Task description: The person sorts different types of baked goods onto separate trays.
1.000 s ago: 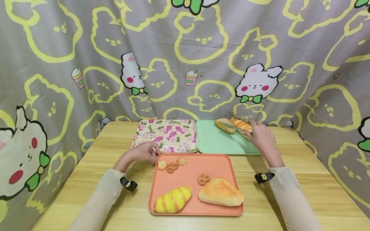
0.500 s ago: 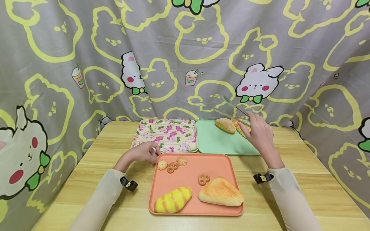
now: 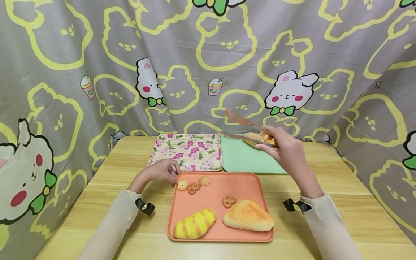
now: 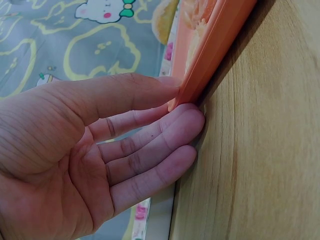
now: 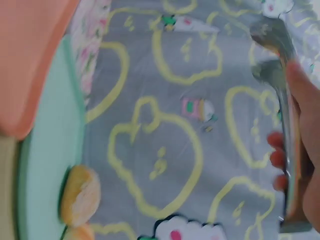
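My right hand (image 3: 288, 151) grips a pair of metal tongs (image 3: 241, 119) in the air over the green tray (image 3: 242, 159). The tongs' arms stand apart with nothing between their tips, and they are blurred. In the right wrist view the tongs (image 5: 286, 115) lie along the palm. At the far left corner of the orange tray (image 3: 214, 198), my left hand (image 3: 163, 172) pinches the rim. In the left wrist view the thumb rests on the tray's rim (image 4: 215, 50) and the fingertips are against its outer side.
On the orange tray lie a yellow striped bread (image 3: 195, 224), a triangular bread (image 3: 248, 216), a pretzel (image 3: 229, 201) and several small cookies by the corner. A seeded bun (image 3: 252, 136) and a striped bread (image 3: 269, 140) sit on the green tray. A floral tray (image 3: 195, 150) adjoins it.
The tongs have lifted away from the bread on the green tray and swung left and toward me with my right hand. The bread stays on the green tray. My left hand has not moved.
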A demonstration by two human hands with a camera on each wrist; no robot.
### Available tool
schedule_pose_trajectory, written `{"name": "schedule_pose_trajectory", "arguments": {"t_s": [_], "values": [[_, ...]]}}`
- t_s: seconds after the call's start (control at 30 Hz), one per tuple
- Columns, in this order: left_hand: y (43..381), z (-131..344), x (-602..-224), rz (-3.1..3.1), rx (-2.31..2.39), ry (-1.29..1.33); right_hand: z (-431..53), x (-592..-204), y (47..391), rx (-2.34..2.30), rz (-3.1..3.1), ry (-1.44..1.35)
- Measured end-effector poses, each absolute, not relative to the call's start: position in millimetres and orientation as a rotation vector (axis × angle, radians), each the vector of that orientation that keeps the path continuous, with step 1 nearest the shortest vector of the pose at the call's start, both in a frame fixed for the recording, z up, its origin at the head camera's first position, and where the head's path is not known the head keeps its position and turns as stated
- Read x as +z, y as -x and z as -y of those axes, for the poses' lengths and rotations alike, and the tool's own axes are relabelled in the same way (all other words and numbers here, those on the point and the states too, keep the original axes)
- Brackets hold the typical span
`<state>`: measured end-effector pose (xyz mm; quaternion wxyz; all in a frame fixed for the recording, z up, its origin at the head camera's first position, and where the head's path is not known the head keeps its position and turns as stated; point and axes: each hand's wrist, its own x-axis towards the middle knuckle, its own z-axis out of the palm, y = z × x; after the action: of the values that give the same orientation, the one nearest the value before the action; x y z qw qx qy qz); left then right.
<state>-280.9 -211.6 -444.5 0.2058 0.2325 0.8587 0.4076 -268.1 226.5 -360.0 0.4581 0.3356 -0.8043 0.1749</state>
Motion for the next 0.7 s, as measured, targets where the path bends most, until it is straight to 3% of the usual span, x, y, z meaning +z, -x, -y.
{"name": "schedule_pose_trajectory", "arguments": {"t_s": [0.23,0.7], "values": [[281,212,-445,-2.386,1.143,-0.638,-206,-351,245,0.78,2.014,-1.274],[280,211,-444,-2.413,1.115,-0.648,-181,-363,224,0.648,2.52,-1.551]]}}
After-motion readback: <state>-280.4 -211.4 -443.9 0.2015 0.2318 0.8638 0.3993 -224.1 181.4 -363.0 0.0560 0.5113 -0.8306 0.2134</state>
